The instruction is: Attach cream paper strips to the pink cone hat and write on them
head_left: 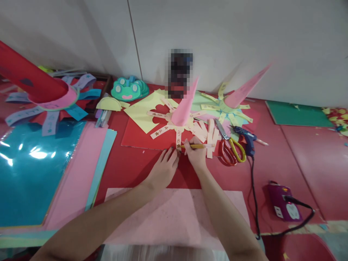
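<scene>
A pink paper cone [183, 108] stands on a pale yellow base with lettered paper strips spread around it. My right hand [196, 154] is closed on a yellow pencil [198, 146], its tip at a star on the front strip [178, 137], which bears the letters B B. Beside it on the left, my left hand [165, 165] lies with fingers spread near the end of that strip. Red card [136, 136] lies under the strips, and loose pale strips [210, 139] lie to the right of the cone.
Right of my hands are scissors [231, 146], a blue glue gun [248, 139] with a cord, a second cone [244, 90] and a purple power box [285, 203]. Pink paper [168, 214] lies in front. Coloured sheets [78, 163], a green frog [129, 88] and a red tube [32, 78] are leftward.
</scene>
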`<state>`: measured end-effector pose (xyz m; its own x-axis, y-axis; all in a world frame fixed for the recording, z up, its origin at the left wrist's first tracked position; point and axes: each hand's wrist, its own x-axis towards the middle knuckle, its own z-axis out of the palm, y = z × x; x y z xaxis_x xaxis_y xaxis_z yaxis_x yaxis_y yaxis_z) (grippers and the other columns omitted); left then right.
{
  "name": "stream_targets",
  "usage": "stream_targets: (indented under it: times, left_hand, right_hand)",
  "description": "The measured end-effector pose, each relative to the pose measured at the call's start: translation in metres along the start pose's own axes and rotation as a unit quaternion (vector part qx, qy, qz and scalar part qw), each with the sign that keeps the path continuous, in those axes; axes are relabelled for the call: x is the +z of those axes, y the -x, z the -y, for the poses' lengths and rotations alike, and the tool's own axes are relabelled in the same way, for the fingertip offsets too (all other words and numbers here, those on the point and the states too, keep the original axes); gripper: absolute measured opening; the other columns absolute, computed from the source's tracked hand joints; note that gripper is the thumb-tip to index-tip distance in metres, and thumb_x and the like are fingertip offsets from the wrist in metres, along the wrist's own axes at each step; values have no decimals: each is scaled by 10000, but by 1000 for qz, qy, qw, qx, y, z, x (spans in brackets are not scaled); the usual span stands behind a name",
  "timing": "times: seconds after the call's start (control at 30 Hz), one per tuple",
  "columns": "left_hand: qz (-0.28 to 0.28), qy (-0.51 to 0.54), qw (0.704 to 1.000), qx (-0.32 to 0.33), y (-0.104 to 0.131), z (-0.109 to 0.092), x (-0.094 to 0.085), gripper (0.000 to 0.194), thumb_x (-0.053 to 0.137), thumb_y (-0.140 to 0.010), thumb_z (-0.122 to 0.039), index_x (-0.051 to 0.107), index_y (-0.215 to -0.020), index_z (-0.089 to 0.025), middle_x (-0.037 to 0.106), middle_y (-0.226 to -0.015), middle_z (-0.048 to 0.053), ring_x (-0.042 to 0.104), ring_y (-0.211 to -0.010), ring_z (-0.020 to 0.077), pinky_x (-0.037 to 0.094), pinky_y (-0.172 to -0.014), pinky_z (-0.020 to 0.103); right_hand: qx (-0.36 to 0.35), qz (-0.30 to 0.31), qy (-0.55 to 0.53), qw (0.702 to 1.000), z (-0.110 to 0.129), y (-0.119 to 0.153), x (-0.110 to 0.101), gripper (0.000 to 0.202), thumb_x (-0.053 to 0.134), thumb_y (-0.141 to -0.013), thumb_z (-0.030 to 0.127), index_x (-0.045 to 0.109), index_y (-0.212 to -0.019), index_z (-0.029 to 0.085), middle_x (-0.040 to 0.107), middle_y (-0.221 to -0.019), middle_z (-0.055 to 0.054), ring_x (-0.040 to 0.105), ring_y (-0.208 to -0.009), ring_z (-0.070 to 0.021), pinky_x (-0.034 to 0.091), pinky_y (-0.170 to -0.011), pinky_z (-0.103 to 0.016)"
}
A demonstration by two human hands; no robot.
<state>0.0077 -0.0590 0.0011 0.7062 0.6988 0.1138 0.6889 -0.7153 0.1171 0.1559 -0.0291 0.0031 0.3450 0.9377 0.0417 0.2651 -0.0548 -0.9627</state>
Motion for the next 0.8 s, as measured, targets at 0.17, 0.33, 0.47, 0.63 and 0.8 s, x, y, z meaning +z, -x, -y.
stream_targets:
  times: [0.17, 0.33, 0.47, 0.63, 0.8]
  left_hand:
    - [2, 9, 1000, -3, 0, 0, 0, 404, 344, -875, -79, 501, -1247, -73, 506, -1305, 164, 443, -1254, 288, 361, -1056, 438]
    - [-5, 10, 1000, 0, 0, 0, 0, 386, 364, -865, -80, 520, -1218, -63, 510, -1288, 177, 454, -1242, 295, 366, -1047, 441]
    - [-10, -8, 1000, 6, 0, 0, 0, 358, 373, -866, -90, 550, -1176, -61, 528, -1266, 171, 477, -1217, 300, 383, -1033, 437]
    - [-9, -27, 1000, 8, 0, 0, 0, 359, 373, -872, -95, 559, -1178, -68, 538, -1265, 159, 490, -1206, 300, 398, -1026, 426]
    - [-3, -8, 1000, 2, 0, -1, 0, 377, 369, -869, -92, 546, -1200, -69, 524, -1281, 170, 475, -1224, 295, 381, -1040, 437]
  right_hand:
    - [-3, -2, 2, 1000, -4, -1, 0, 380, 544, -792, 420, 322, -546, 234, 340, -370, 110, 409, -355, -74, 402, -440, -214]
    - [3, 13, -9, 1000, -4, 0, 0, 361, 539, -798, 426, 347, -564, 230, 414, -382, 97, 471, -373, -82, 397, -434, -204]
    - [-5, 24, -5, 1000, -2, 0, 0, 357, 545, -797, 408, 356, -556, 225, 447, -377, 90, 455, -349, -76, 373, -415, -196]
    - [-2, 20, 4, 1000, -1, 0, -1, 358, 543, -798, 400, 351, -551, 226, 426, -364, 93, 465, -353, -79, 364, -405, -193]
    - [7, 8, -1, 1000, -2, 0, 1, 362, 547, -792, 423, 351, -556, 230, 414, -372, 94, 482, -364, -89, 368, -398, -203]
